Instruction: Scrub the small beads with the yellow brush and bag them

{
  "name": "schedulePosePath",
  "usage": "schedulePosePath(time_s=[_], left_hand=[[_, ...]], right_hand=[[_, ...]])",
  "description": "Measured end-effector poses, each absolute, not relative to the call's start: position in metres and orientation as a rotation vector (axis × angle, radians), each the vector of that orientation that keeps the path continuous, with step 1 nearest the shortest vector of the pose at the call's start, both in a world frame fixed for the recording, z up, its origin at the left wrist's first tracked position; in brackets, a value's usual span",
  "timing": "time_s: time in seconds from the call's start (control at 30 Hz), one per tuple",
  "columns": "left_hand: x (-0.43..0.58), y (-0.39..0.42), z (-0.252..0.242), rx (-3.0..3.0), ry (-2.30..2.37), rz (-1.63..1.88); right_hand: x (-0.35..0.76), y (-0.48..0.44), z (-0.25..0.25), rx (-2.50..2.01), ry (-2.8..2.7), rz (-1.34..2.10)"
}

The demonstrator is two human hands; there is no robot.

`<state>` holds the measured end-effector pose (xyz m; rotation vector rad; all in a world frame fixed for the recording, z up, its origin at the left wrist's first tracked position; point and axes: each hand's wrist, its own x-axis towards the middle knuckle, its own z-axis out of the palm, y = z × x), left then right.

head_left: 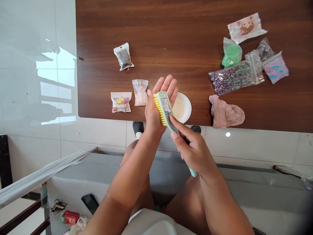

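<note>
My right hand [193, 143] is wrapped round the handle of a pale green brush [164, 104], with a finger stretched along its back. The brush's yellow bristles [158, 109] press against the palm of my left hand [156, 107], which is turned up with its fingers extended and looks wet. Partly behind my left hand, a white plate [187, 109] with pale liquid in it sits at the table's near edge. Just left of that hand lies a small clear zip bag [140, 94] of pale pieces.
On the wooden table [171, 39] are a printed packet [121, 102] and a dark-filled bag [124, 58] at left. Several bags, including one of purple beads [232, 76], and a pink cloth [227, 112] lie at right. A phone [90, 204] rests on the grey seat [70, 179].
</note>
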<state>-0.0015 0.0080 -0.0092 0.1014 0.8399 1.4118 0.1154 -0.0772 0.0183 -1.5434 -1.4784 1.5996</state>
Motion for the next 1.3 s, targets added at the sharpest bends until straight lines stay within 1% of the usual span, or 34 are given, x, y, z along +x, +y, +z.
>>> schedulePosePath(time_s=[0.07,0.17,0.2,0.3,0.43,0.57,0.73,0.87,0.93,1.0,1.13,1.23,1.3], left_hand=[[0.002,0.006,-0.007,0.089,0.847,1.421],[0.007,0.004,-0.003,0.026,0.844,1.367],[0.007,0.004,-0.002,0.001,0.856,1.342],[0.007,0.004,-0.001,-0.022,0.895,1.321],[0.006,0.003,-0.006,0.055,0.834,1.340],[0.003,0.003,-0.010,0.041,0.793,1.376],[0.001,0.003,-0.010,0.046,0.763,1.345],[0.000,0.006,-0.005,0.059,0.836,1.305],[0.000,0.007,-0.003,0.053,0.852,1.272],[0.001,0.009,-0.004,0.046,0.820,1.264],[-0.001,0.011,-0.014,0.011,0.777,1.284],[-0.006,0.013,-0.021,-0.040,0.770,1.268],[-0.007,0.013,-0.021,-0.054,0.760,1.277]], right_hand=[[0.115,-0.076,0.018,-1.562,-1.591,1.482],[0.114,-0.074,0.017,-1.636,-1.751,1.159],[0.115,-0.073,0.017,-1.636,-1.788,1.120],[0.117,-0.071,0.015,-1.579,-1.891,1.159],[0.119,-0.071,0.013,-1.630,-1.915,0.982],[0.120,-0.071,0.015,-1.587,-1.939,1.128],[0.120,-0.070,0.014,-1.623,-1.944,0.971],[0.121,-0.069,0.015,-1.569,-1.970,1.131],[0.122,-0.070,0.015,-1.585,-1.953,1.111],[0.124,-0.072,0.015,-1.601,-1.871,1.127],[0.128,-0.077,0.016,-1.502,-1.533,1.374],[0.131,-0.078,0.015,-1.429,-1.383,1.369],[0.132,-0.078,0.013,-1.437,-1.496,1.337]])
